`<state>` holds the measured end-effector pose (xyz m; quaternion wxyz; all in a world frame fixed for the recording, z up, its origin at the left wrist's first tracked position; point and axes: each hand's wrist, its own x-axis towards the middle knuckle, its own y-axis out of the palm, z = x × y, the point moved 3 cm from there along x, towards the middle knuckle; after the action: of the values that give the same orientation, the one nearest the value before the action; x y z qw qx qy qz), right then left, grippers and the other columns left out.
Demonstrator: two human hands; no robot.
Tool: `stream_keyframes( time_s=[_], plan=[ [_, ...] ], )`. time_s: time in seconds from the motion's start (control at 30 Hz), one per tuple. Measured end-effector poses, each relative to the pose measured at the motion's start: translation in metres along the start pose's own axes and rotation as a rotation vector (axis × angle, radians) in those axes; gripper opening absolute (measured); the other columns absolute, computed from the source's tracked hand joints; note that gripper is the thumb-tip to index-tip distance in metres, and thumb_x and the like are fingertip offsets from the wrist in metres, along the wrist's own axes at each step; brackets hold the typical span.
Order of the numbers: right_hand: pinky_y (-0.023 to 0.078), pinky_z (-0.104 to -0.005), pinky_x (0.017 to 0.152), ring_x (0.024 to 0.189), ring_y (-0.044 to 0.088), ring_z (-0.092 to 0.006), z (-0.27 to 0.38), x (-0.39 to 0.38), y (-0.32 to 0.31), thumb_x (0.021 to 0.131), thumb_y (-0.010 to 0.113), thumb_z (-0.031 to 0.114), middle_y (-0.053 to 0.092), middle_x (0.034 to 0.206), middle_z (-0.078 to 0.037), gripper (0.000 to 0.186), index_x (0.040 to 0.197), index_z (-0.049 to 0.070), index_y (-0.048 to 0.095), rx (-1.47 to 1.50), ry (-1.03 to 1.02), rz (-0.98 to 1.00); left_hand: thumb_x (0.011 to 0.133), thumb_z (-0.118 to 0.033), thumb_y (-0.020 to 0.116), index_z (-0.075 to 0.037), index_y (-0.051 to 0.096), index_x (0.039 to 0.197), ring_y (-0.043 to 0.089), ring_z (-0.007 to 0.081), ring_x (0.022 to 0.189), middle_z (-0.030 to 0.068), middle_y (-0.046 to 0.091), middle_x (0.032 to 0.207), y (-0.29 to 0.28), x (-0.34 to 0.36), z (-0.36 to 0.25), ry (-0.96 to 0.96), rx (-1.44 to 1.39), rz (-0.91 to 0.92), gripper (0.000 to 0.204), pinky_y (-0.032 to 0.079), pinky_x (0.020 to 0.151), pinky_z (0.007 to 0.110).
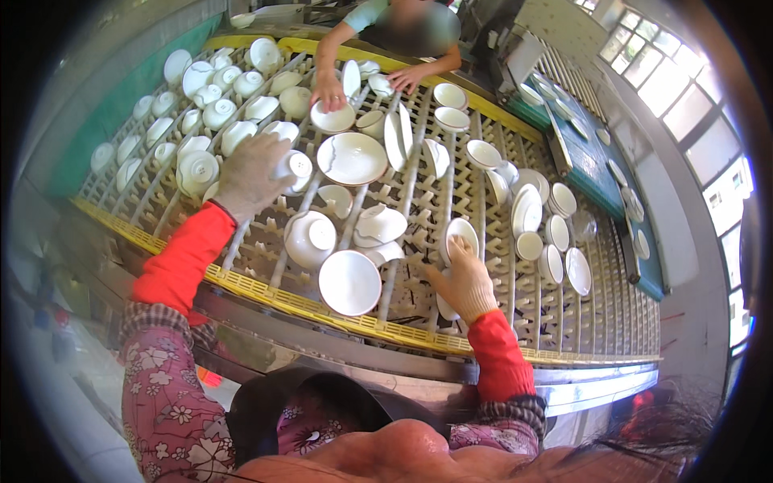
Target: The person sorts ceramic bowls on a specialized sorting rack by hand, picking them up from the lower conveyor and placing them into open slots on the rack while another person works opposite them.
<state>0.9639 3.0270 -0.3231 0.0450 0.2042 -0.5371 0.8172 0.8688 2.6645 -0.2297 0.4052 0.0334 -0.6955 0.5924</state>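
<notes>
My left hand [251, 177], in a pale work glove, reaches over the conveyor with its fingers curled at the side of a small upturned white bowl [299, 167]. My right hand [467, 282], gloved too, has its fingertips inside a tilted white bowl [456, 229], with the thumb out to the left. Part of another white piece [448, 306] shows beneath that hand. Between my hands lie a round bowl [350, 283] facing up, an upturned bowl [311, 240] and a bowl with a dark line [379, 225] on its side. Beyond them rests a wide shallow bowl [352, 158].
Many white bowls crowd the left of the slatted conveyor [419, 298], edged by a yellow rail [322, 314]. More dishes [527, 209] stand at right. Across from me, a co-worker's hands [328, 90] touch dishes. A green belt [592, 173] carries plates at far right.
</notes>
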Motion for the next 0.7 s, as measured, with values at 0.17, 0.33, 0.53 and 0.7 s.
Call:
stream_keyframes(
  time_s=[0.17,0.33,0.53,0.7],
  plan=[
    [0.053,-0.0409,0.087,0.100,0.065,-0.0356,-0.009,0.018,0.013,0.089,0.067,0.032,0.067,0.108,-0.019,0.037,0.106,0.000,0.066,0.147,0.135,0.064,0.077,-0.029,0.075,-0.003,0.063,0.108,0.059,0.0332,0.097,0.0148,0.059,0.097,0.051,0.025,-0.043,0.046,-0.075,0.209,0.042,0.046,0.088,0.044],
    [0.052,-0.0439,0.082,0.094,0.064,-0.0383,-0.002,0.017,0.012,0.089,0.067,0.024,0.067,0.101,-0.019,0.025,0.096,0.001,0.065,0.237,0.073,-0.013,0.083,-0.037,0.069,-0.005,0.065,0.112,0.064,0.0321,0.101,0.0145,0.064,0.106,0.113,0.052,-0.054,-0.121,0.136,0.434,0.044,0.049,0.090,0.045],
    [0.050,-0.0443,0.078,0.089,0.062,-0.0405,-0.007,0.013,0.014,0.090,0.067,0.020,0.065,0.098,-0.023,0.023,0.093,-0.002,0.064,0.316,0.010,-0.064,0.092,-0.024,0.055,-0.006,0.069,0.109,0.071,0.0344,0.091,0.0146,0.072,0.106,0.142,0.074,-0.051,-0.133,0.436,0.636,0.029,0.055,0.080,0.044],
    [0.049,-0.0441,0.074,0.085,0.062,-0.0426,-0.014,0.010,0.015,0.089,0.067,0.016,0.064,0.096,-0.026,0.020,0.094,-0.004,0.065,0.351,0.154,0.131,0.089,-0.026,0.058,-0.013,0.074,0.101,0.071,0.0329,0.088,0.0155,0.073,0.093,0.092,0.071,-0.030,-0.363,0.035,0.464,0.023,0.053,0.078,0.047]
  ],
)
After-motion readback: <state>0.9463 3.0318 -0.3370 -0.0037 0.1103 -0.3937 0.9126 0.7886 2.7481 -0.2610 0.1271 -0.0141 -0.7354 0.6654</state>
